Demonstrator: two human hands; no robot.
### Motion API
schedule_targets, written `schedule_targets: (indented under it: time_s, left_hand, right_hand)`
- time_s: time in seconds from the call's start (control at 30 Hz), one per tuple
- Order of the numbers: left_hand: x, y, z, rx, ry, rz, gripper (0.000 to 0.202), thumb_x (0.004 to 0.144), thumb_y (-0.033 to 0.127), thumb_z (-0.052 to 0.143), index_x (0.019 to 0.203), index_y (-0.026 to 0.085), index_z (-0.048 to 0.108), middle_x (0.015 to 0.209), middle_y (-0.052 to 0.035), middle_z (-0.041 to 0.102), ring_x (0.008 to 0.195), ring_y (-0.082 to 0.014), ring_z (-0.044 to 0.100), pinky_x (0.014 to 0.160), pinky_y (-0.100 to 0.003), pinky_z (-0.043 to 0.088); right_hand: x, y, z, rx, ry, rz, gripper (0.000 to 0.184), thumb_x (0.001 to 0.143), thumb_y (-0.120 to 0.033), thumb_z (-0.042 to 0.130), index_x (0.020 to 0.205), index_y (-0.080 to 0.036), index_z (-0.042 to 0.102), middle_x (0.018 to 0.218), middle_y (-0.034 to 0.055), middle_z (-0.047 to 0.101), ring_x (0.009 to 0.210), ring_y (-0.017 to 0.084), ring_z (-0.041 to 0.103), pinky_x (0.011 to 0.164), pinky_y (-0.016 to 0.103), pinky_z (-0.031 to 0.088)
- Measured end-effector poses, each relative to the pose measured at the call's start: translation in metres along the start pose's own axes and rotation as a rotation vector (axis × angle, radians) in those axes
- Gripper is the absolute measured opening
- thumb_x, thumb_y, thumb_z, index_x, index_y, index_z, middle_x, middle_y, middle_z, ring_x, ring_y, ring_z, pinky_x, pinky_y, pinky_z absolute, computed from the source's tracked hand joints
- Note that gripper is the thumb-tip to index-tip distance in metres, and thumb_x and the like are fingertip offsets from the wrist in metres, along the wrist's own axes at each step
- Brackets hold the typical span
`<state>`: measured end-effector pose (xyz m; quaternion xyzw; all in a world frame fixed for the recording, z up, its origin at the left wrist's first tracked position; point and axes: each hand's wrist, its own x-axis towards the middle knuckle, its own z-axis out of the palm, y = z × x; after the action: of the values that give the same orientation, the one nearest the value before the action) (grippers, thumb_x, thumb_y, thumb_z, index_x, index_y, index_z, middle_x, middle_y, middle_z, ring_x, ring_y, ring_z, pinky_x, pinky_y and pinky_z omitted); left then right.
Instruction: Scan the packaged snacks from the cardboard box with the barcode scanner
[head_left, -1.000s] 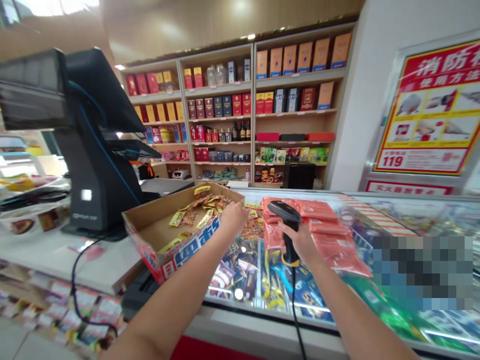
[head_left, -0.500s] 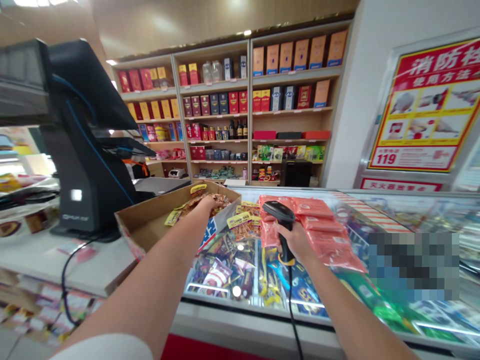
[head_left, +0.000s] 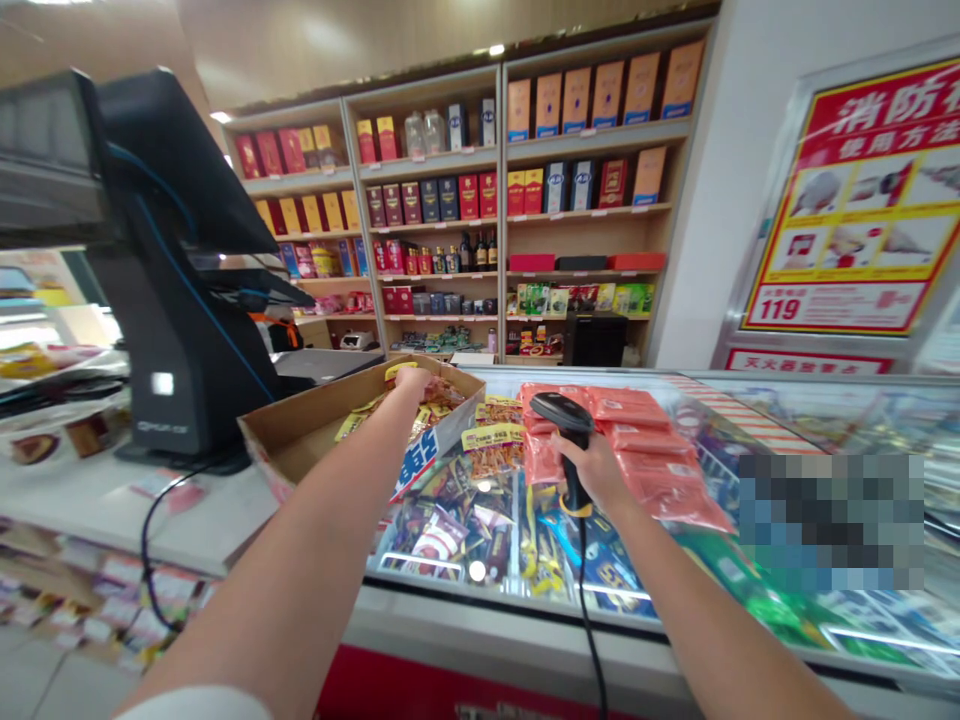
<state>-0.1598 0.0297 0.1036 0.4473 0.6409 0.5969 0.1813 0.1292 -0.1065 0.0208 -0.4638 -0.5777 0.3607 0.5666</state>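
Your left hand (head_left: pixel 412 381) has reached further across the cardboard tray (head_left: pixel 296 440), its fingers (head_left: pixel 409 375) curled at the far wall over snack packets (head_left: pixel 442 393), grip unclear, while your right hand (head_left: pixel 592 465) wraps a barcode scanner (head_left: pixel 562 425) above the glass-topped freezer (head_left: pixel 450 520).

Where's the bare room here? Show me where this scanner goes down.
For the barcode scanner in the right hand: the white counter has a free patch between the black POS terminal and the cardboard tray, with a cable and pink scrap nearby. The tray's near floor is bare too. The glass display case is crowded with red packets and yellow snack sachets.
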Motion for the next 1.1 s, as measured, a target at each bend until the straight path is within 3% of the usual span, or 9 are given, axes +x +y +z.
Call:
schedule_targets:
  time_s: [0.13, 0.23, 0.37, 0.5, 0.67, 0.8, 1.1]
  left_hand:
    - [-0.003, 0.039, 0.001, -0.046, -0.046, -0.127, 0.019, 0.067, 0.002, 0.068, 0.078, 0.012, 0.058, 0.08, -0.01, 0.067, 0.08, -0.0261, 0.069, 0.064, -0.037, 0.058]
    - [-0.033, 0.053, 0.004, -0.152, -0.188, -0.113, 0.011, 0.071, 0.005, 0.067, 0.075, 0.012, 0.059, 0.067, -0.0059, 0.062, 0.074, -0.0265, 0.07, 0.064, -0.038, 0.058]
    - [-0.099, 0.026, 0.018, -0.303, -0.388, -0.204, 0.011, 0.08, 0.014, 0.059, 0.07, 0.015, 0.056, 0.057, -0.0031, 0.057, 0.066, -0.0261, 0.07, 0.058, -0.036, 0.057]
    - [-0.139, -0.023, 0.032, -0.58, -0.396, -0.35, 0.012, 0.081, 0.012, 0.057, 0.074, 0.017, 0.05, 0.061, 0.0015, 0.056, 0.06, -0.0159, 0.066, 0.064, -0.035, 0.06]
    - [-0.136, -0.048, 0.039, -0.874, -0.349, -0.236, 0.024, 0.07, 0.011, 0.07, 0.082, 0.017, 0.051, 0.071, 0.0039, 0.059, 0.067, -0.0087, 0.063, 0.086, -0.039, 0.058]
    - [-0.133, -0.051, 0.04, -0.847, -0.363, -0.222, 0.02, 0.074, 0.018, 0.068, 0.086, 0.016, 0.053, 0.075, 0.0028, 0.061, 0.065, -0.01, 0.064, 0.081, -0.04, 0.06]
    - [-0.136, -0.054, 0.043, -0.835, -0.326, -0.18, 0.016, 0.078, 0.02, 0.063, 0.088, 0.016, 0.05, 0.072, 0.003, 0.059, 0.064, -0.011, 0.065, 0.082, -0.04, 0.059]
  right_hand:
    - [0.0, 0.0, 0.002, 0.024, -0.019, -0.004, 0.028, 0.069, -0.044, 0.069, 0.064, -0.018, 0.061, 0.046, -0.0001, 0.056, 0.04, 0.015, 0.052, 0.041, 0.026, 0.042]
    - [0.0, 0.0, 0.001, 0.08, -0.01, -0.001, 0.027, 0.068, -0.043, 0.069, 0.063, -0.018, 0.061, 0.046, -0.0009, 0.055, 0.039, 0.014, 0.051, 0.041, 0.026, 0.042]
    - [0.001, 0.001, -0.001, 0.105, 0.024, 0.04, 0.03, 0.066, -0.043, 0.072, 0.058, -0.018, 0.059, 0.046, -0.0006, 0.055, 0.039, 0.013, 0.051, 0.04, 0.025, 0.042]
    - [-0.002, -0.001, -0.001, 0.141, -0.007, 0.052, 0.029, 0.067, -0.043, 0.071, 0.062, -0.018, 0.059, 0.048, -0.0003, 0.057, 0.04, 0.014, 0.053, 0.041, 0.026, 0.044]
    - [-0.004, -0.004, -0.003, 0.115, -0.15, 0.046, 0.029, 0.069, -0.043, 0.07, 0.061, -0.018, 0.059, 0.05, -0.0003, 0.058, 0.039, 0.013, 0.053, 0.042, 0.026, 0.045]
    - [-0.002, 0.002, -0.004, 0.048, -0.257, 0.078, 0.03, 0.068, -0.043, 0.071, 0.06, -0.018, 0.057, 0.048, 0.0, 0.058, 0.036, 0.014, 0.053, 0.04, 0.026, 0.044]
    - [-0.004, 0.004, 0.0, -0.013, -0.287, 0.086, 0.029, 0.067, -0.042, 0.072, 0.062, -0.018, 0.058, 0.047, 0.0002, 0.058, 0.035, 0.015, 0.054, 0.038, 0.026, 0.043]
